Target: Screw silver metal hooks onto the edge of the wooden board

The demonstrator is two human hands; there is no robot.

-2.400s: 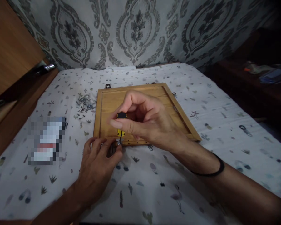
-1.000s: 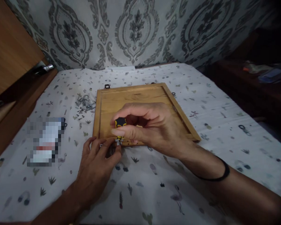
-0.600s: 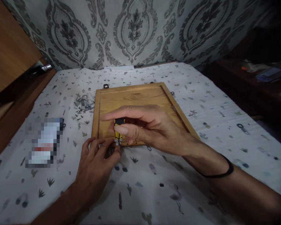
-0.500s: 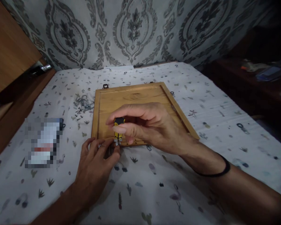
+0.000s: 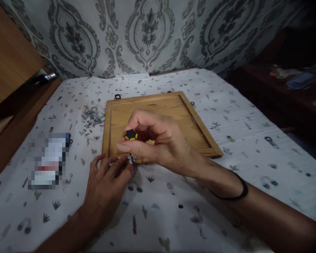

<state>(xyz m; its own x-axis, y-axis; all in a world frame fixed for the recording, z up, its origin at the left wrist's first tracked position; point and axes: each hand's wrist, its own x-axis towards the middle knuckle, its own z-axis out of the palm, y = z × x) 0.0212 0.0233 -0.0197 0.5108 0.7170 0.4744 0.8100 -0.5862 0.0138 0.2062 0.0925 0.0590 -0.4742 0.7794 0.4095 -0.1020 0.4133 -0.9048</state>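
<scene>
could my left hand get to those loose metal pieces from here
Probably yes: the loose metal pieces lie on the sheet beyond the left hand, and nothing visible stands between; it would just need to leave the wooden panel.

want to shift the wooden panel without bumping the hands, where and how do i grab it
Probably by the right rim of the wooden panel, thumb on top, coming from the person's right: it lies flat, and that long straight side is free of the left hand and right hand, busy toward the near left.
</scene>
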